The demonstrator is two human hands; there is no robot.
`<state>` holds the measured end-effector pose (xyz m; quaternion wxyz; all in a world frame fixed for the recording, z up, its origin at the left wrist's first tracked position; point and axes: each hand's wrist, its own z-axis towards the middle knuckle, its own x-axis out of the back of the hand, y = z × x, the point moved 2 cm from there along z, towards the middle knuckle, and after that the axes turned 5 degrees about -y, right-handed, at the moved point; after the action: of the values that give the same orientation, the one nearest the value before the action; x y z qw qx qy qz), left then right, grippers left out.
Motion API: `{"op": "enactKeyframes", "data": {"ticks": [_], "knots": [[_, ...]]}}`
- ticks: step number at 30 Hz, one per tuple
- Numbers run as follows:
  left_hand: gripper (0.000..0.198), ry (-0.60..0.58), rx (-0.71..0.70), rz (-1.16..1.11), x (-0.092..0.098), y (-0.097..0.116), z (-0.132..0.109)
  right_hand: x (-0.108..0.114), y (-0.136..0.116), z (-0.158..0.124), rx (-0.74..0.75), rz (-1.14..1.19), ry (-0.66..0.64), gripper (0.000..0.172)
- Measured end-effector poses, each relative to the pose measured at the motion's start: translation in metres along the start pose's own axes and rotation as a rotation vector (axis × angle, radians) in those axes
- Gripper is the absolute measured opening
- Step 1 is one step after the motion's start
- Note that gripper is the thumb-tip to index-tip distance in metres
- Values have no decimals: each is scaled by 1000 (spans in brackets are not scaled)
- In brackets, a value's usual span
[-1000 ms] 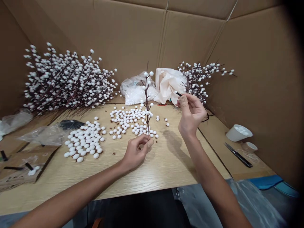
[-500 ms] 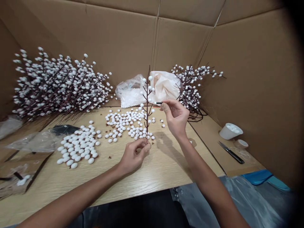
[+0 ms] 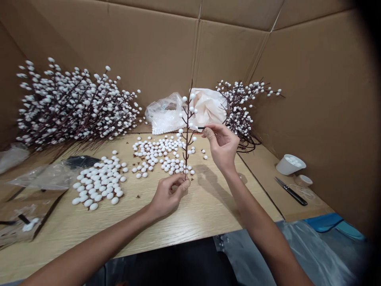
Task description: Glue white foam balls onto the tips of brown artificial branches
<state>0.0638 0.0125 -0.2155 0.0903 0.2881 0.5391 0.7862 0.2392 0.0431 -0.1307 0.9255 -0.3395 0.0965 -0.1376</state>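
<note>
My left hand [image 3: 170,194] pinches the bottom of a thin dark branch [image 3: 187,131] and holds it upright above the wooden table [image 3: 208,206]. White foam balls sit on several of its twigs. My right hand [image 3: 222,145] is closed on a small black-tipped tool [image 3: 200,128], its tip touching a twig halfway up the branch. Loose white foam balls [image 3: 160,153] lie on the table behind the branch, and a second heap of foam balls [image 3: 99,184] lies to the left.
A big pile of finished branches [image 3: 74,105] lies at the back left, a smaller pile [image 3: 242,107] at the back right. Plastic bags [image 3: 168,113] sit between them. A white cup [image 3: 290,164] and scissors [image 3: 291,191] rest at the right. Cardboard walls [image 3: 321,99] enclose the table.
My right hand moved left and down from near the right pile, bringing the tool tip to the branch. The left hand kept its hold on the stem.
</note>
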Motion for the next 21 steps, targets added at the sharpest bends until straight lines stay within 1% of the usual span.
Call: {"op": "enactKeyframes", "data": {"ticks": [5, 15, 18, 21], "knots": [[20, -8, -4, 2, -1, -1, 2, 0, -1, 0, -14, -35, 3, 6], [20, -11, -19, 14, 0, 1, 1, 0, 0, 0, -26, 22, 6, 7], [20, -21, -22, -1, 0, 1, 1, 1, -2, 0, -13, 31, 31, 7], [21, -24, -7, 1, 0, 2, 2, 4, -4, 2, 10, 22, 86, 6]]}}
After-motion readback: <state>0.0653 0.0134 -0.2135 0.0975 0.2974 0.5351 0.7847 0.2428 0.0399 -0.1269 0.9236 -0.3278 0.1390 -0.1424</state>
